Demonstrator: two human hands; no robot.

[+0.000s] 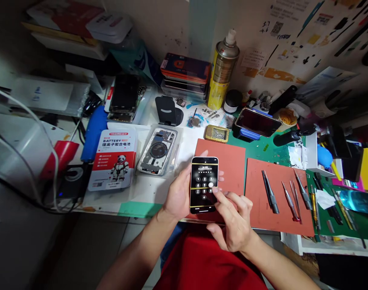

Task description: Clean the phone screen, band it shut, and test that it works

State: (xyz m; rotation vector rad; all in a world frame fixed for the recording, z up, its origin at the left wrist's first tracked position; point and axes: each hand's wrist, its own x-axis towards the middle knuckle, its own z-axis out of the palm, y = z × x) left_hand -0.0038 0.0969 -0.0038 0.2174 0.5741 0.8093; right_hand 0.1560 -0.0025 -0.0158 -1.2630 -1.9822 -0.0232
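Note:
A lit smartphone [204,203] shows a passcode keypad, with one key highlighted near its right edge. My left hand [178,191] is wrapped round the phone from the left side, its fingertips showing past the right edge. My right hand [234,219] holds nothing; its index fingertip is at the highlighted key, and the thumb is spread apart from the fingers. Whether the fingertip presses the glass I cannot tell. Below the phone lies a red-brown work mat [227,155]. To the left, an opened phone back housing [157,151] rests in a clear bag.
Tweezers [289,199] lie on a second red-brown mat [253,209] at right. A battery package [113,159], a small tin [216,133], a phone on a blue holder [256,122] and a yellow spray can [223,68] stand around. White cables [40,125] hang at left.

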